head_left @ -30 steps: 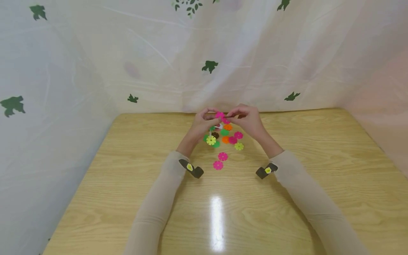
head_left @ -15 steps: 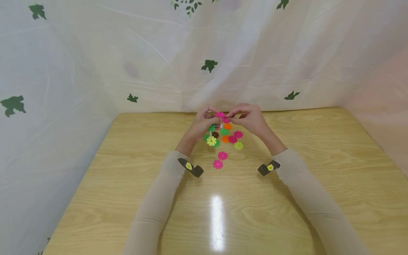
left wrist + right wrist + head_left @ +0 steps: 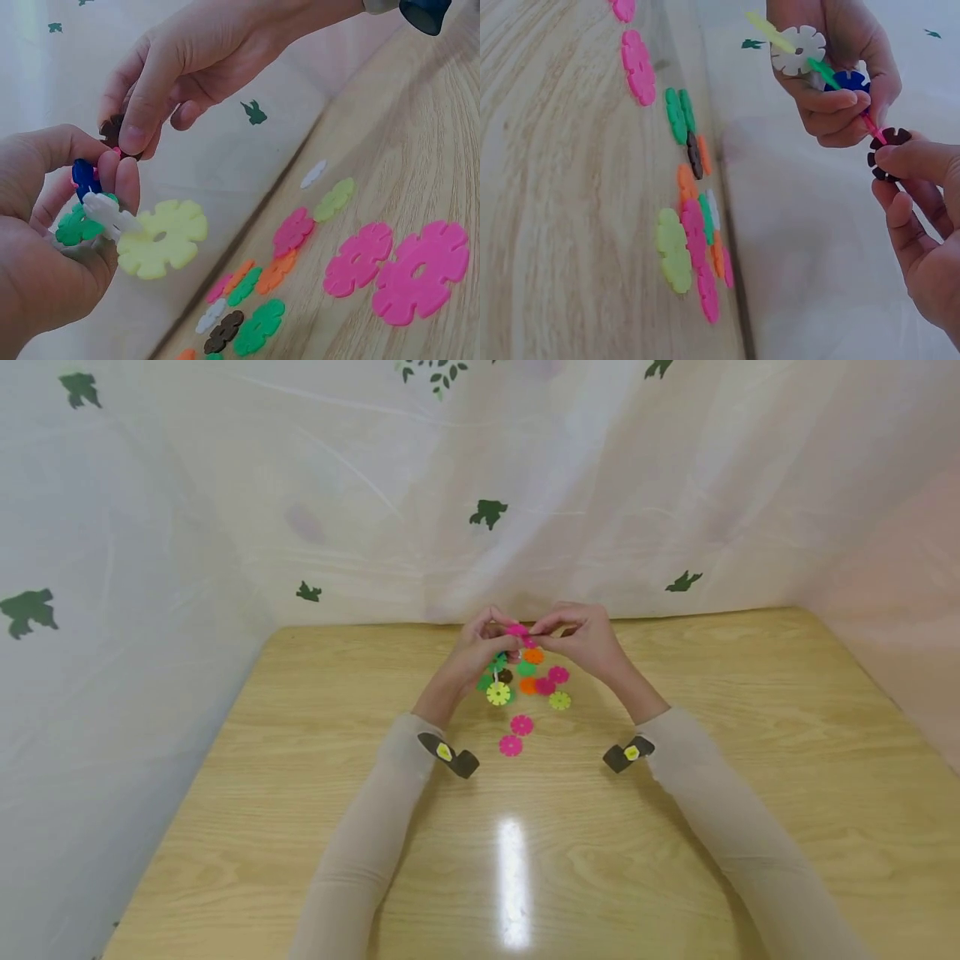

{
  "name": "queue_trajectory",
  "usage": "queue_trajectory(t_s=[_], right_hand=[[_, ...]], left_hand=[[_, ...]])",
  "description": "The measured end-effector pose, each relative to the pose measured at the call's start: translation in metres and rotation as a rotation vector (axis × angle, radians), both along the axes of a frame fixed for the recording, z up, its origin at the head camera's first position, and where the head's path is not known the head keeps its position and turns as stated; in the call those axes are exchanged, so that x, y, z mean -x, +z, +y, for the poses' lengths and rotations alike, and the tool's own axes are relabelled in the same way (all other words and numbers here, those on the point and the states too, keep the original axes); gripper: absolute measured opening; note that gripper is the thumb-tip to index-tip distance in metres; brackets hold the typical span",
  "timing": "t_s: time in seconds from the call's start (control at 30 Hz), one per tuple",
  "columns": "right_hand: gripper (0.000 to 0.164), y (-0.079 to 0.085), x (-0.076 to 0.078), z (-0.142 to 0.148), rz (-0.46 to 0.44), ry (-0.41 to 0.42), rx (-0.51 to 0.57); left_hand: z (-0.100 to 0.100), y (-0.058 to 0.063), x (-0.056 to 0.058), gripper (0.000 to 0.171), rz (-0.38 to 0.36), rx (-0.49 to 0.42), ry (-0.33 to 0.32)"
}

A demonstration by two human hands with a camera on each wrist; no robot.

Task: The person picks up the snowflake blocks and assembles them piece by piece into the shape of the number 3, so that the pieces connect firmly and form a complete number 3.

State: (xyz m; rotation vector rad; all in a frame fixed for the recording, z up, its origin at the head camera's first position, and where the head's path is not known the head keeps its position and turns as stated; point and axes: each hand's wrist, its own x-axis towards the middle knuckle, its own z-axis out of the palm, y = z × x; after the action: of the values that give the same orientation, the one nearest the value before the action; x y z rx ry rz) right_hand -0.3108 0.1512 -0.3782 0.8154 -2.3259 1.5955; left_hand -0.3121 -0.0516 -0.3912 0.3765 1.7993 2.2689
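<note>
A short chain of notched, flower-shaped plastic discs hangs from my left hand [image 3: 476, 652]. In the left wrist view it includes a yellow disc [image 3: 176, 244], a white disc [image 3: 109, 216], a green disc [image 3: 75, 226] and a blue disc [image 3: 84, 180]. My left fingers grip the chain near the blue disc and a pink disc [image 3: 871, 127]. My right hand [image 3: 583, 639] pinches a dark brown disc [image 3: 897, 136] between thumb and fingers. The brown disc's edge meets the pink one; how deep their slots engage is hidden by fingers.
Loose discs lie on the wooden table [image 3: 337, 760] below the hands: two pink discs [image 3: 420, 271] in front, then a yellow-green disc [image 3: 559, 700], orange discs [image 3: 533, 656], green discs [image 3: 259, 328] and a brown disc [image 3: 223, 331]. A patterned curtain [image 3: 375, 527] hangs behind the table's far edge.
Both hands stay almost in place, holding the same discs. The pink disc between them has tilted and now looks flatter in the head view. The hanging yellow disc has shifted slightly.
</note>
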Motion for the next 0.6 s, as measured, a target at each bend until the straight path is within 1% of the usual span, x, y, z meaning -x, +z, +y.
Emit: queue_trajectory(t_s=[0.03,0.17,0.23,0.27,0.33,0.47,0.57,0.6], right_hand=[[0.005,0.003,-0.002,-0.001,-0.013,0.0,0.004],[0.007,0.0,-0.001,-0.003,-0.056,-0.007,0.013],[0.009,-0.002,0.0,-0.003,-0.072,-0.013,-0.008],[0.011,-0.005,0.003,-0.002,-0.074,-0.013,-0.02],[0.017,-0.005,0.004,-0.001,-0.092,0.004,-0.046],[0.03,-0.001,0.006,0.003,-0.197,0.049,-0.091],[0.032,0.003,0.007,0.007,-0.291,0.076,-0.146],[0.032,0.004,0.008,0.009,-0.311,0.086,-0.177]], left_hand=[[0.0,0.0,0.0,0.023,-0.007,0.005,0.003],[-0.002,0.001,0.0,0.021,-0.044,0.007,0.009],[-0.003,0.0,0.0,0.02,-0.06,0.002,0.009],[-0.003,0.0,0.001,0.02,-0.069,-0.004,0.01],[-0.004,-0.001,0.002,0.019,-0.087,-0.017,0.012],[-0.007,-0.002,0.004,0.019,-0.1,-0.024,0.017],[-0.01,-0.002,0.005,0.019,-0.101,-0.024,0.012],[-0.011,-0.002,0.006,0.019,-0.102,-0.025,0.008]])
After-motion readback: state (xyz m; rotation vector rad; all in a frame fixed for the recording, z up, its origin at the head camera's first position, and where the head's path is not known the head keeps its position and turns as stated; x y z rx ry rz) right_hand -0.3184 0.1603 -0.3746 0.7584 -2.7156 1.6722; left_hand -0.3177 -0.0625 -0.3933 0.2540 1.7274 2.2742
